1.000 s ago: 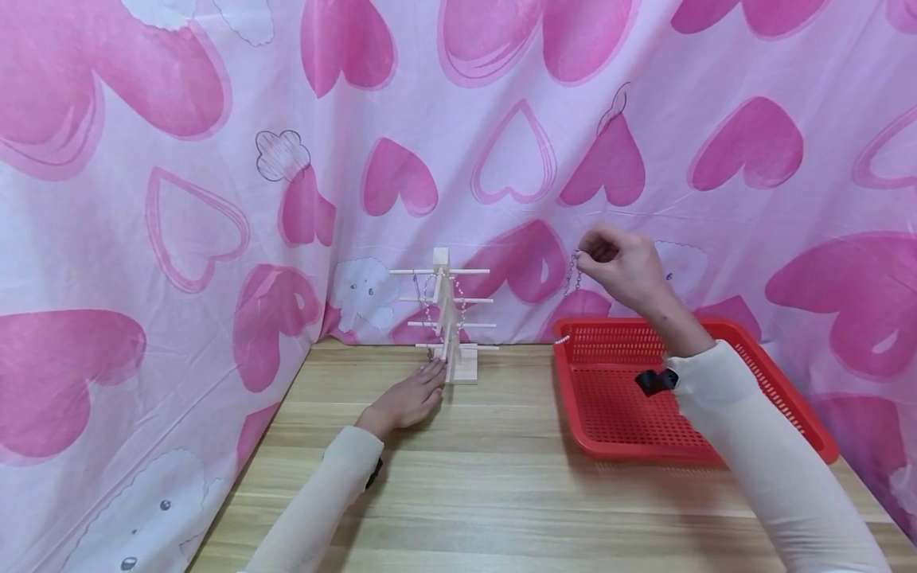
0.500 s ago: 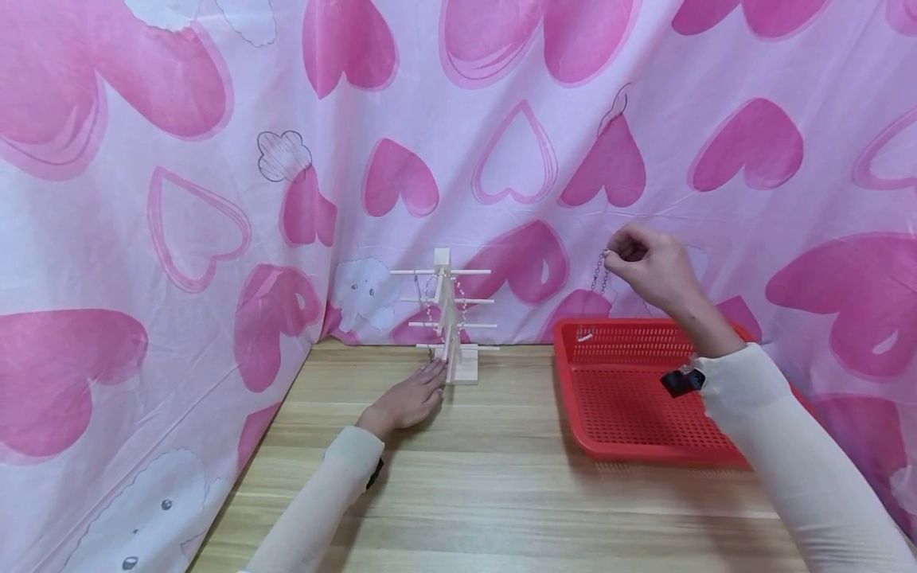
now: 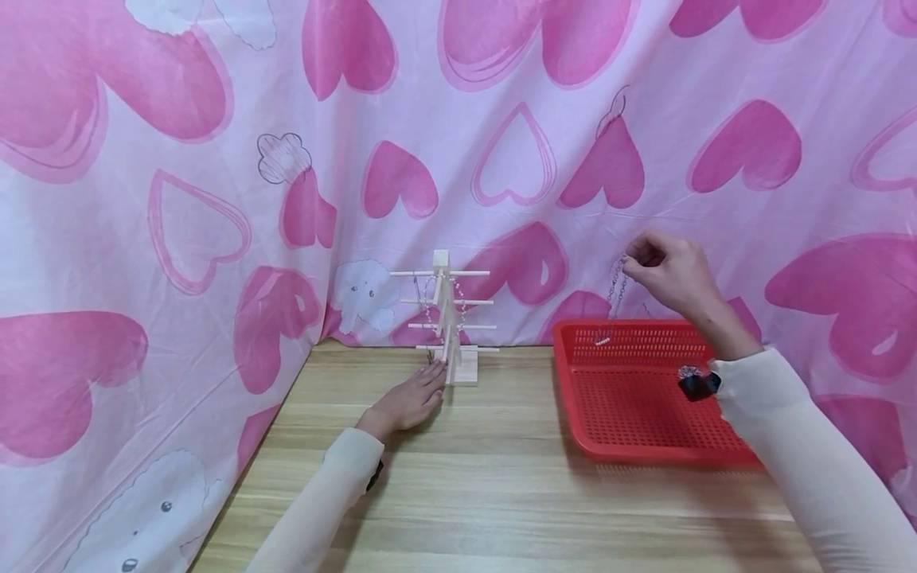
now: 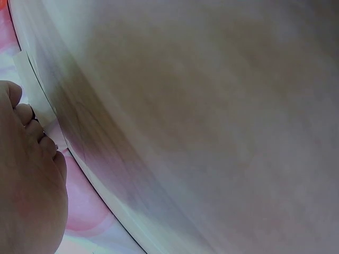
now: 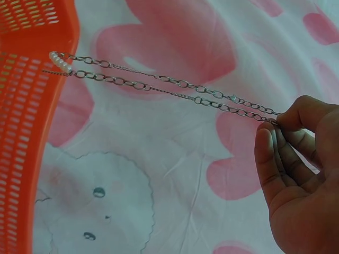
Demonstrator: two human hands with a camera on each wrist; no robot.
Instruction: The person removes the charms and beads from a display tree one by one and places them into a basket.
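My right hand (image 3: pixel 669 267) is raised over the back left of the red basket, pinching a silver chain necklace (image 3: pixel 614 296) between thumb and fingertips. In the right wrist view, the necklace (image 5: pixel 119 81) hangs as a long loop of mixed links, with white pearl beads (image 5: pixel 60 62) at its far end. My left hand (image 3: pixel 408 400) lies with fingers extended, fingertips right at the base of a wooden necklace stand (image 3: pixel 466 370). On the stand's pegs hang a pale beaded necklace (image 3: pixel 461 290) and a thin dark chain (image 3: pixel 418 290). In the left wrist view, the left hand (image 4: pixel 32 185) shows at the edge.
The red plastic basket (image 3: pixel 583 442) stands at the right of the wooden table (image 3: pixel 458 493). A small silvery pile (image 3: pixel 689 372) shows beside the black right wrist camera (image 3: pixel 700 387). Behind the table hangs a pink heart-patterned cloth (image 3: pixel 494 151).
My right hand has moved right, carrying the necklace, whose beaded end now hangs in front of the basket's back wall. The left hand has stayed at the stand's base.
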